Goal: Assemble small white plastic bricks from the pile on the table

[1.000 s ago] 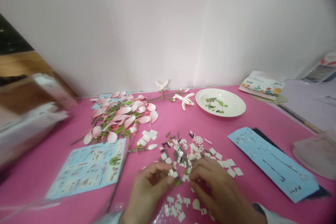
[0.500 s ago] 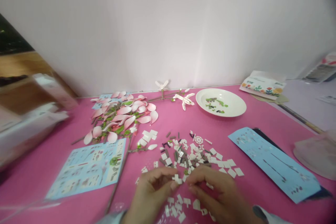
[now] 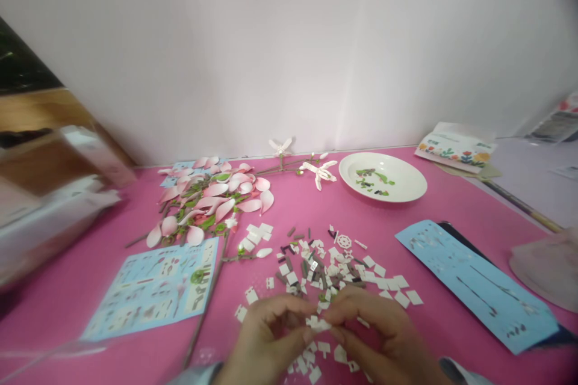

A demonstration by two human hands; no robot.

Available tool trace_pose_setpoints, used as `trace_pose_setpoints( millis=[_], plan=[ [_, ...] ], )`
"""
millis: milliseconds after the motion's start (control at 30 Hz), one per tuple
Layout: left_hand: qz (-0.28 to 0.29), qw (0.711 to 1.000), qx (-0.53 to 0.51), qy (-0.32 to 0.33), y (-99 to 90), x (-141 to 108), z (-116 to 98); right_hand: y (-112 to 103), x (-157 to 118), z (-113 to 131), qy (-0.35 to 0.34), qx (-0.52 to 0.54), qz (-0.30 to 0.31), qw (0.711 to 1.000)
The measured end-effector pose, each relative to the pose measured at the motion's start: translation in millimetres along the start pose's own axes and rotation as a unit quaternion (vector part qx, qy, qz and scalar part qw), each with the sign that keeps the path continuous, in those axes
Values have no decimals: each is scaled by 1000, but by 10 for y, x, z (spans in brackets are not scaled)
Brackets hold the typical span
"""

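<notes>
Low in the head view, my left hand [image 3: 270, 334] pinches a small white building brick [image 3: 320, 324] between thumb and fingertips. My right hand [image 3: 382, 326] is closed too, its thumb and forefinger pressed at the other side of that brick. Just beyond my fingers lies a loose heap of grey, white and dark bricks [image 3: 316, 267]. More white pieces [image 3: 307, 361] are scattered under and in front of my hands, partly hidden by them. Flat white tiles [image 3: 401, 299] spread to the right of the heap.
Pink-petalled flower parts [image 3: 212, 198] pile up at the back left, with a long brown branch [image 3: 205, 307] running forward. A white plate [image 3: 409, 189] holds small green pieces. Blue instruction sheets lie left [image 3: 153, 289] and right [image 3: 478, 289]. A cardboard box [image 3: 49, 162] stands far left.
My two hands have come together, and the right fingertips now meet the white brick in the left. The view has shifted slightly.
</notes>
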State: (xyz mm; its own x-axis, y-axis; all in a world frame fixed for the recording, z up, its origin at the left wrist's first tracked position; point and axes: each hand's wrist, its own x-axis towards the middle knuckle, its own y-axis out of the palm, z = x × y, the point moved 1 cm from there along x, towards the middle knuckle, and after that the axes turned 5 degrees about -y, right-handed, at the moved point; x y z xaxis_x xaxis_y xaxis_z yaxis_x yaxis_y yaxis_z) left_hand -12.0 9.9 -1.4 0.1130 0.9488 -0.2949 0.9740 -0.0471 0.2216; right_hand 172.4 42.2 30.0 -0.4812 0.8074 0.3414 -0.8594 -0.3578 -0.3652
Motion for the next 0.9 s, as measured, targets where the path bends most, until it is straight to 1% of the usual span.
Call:
trace_pose_setpoints(
  millis=[67,267,467,667,900],
  plan=[
    [9,1000,1,-3,2,2,-1,17,-2,-22,8,-1,0,1000],
    [30,1000,-7,-1,16,-8,-11,25,-5,-60,-11,4,15,1000],
    [21,999,38,16,31,-26,-38,24,-21,-54,-9,1,26,1000],
    [42,998,40,18,38,-17,-29,46,-3,-41,-14,2,16,1000],
    [27,993,104,44,20,-23,17,68,-34,-62,-15,3,16,1000]
  ],
)
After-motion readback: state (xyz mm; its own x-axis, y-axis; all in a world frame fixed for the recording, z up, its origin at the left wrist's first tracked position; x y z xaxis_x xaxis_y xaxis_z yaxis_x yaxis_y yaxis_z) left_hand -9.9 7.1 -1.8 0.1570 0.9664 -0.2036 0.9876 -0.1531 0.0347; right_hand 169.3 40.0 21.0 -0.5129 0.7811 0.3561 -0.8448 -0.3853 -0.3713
